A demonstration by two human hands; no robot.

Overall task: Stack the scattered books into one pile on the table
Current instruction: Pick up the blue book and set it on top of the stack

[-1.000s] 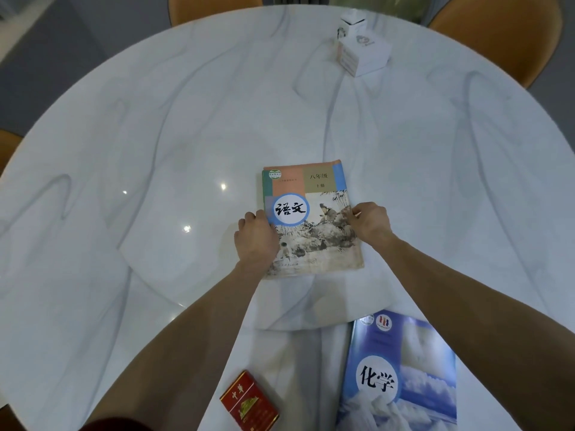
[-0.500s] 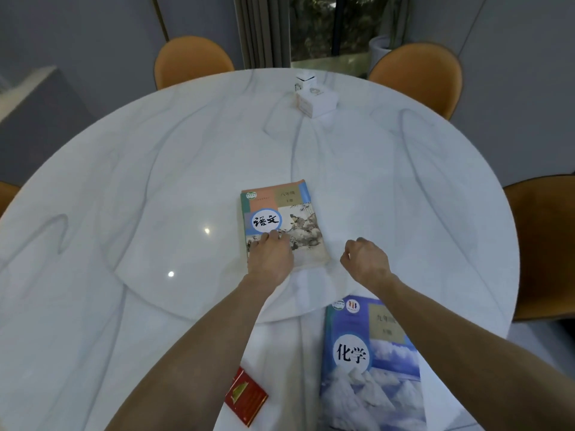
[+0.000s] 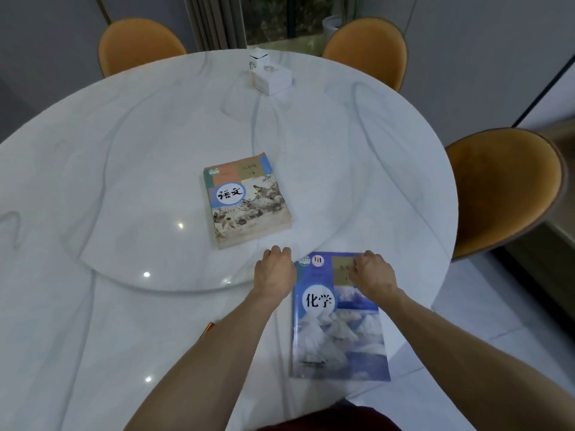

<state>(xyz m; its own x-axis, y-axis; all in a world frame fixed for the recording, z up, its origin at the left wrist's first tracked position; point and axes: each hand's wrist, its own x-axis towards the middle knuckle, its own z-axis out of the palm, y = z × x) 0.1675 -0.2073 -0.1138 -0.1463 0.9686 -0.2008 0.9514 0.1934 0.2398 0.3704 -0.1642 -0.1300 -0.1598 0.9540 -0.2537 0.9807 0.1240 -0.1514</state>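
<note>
A textbook with a painted cover (image 3: pixel 245 200) lies flat on the raised round turntable (image 3: pixel 149 275) in the middle of the white marble table (image 3: pixel 93 353); its thick edge suggests a pile, but I cannot tell how many books. A blue chemistry book (image 3: pixel 336 331) lies flat near the table's front right edge. My right hand (image 3: pixel 373 273) rests on its far right corner, fingers curled at the top edge. My left hand (image 3: pixel 273 270) sits with curled fingers just beside the blue book's far left corner, touching or nearly touching it.
A small red pack (image 3: pixel 209 327) peeks out from behind my left forearm. Two white boxes (image 3: pixel 270 79) stand at the table's far side. Orange chairs (image 3: pixel 501 194) ring the table on the right and at the back.
Both hands have left the painted-cover book and pulled back toward me, down to the blue book. The view has also tilted and drawn back.
</note>
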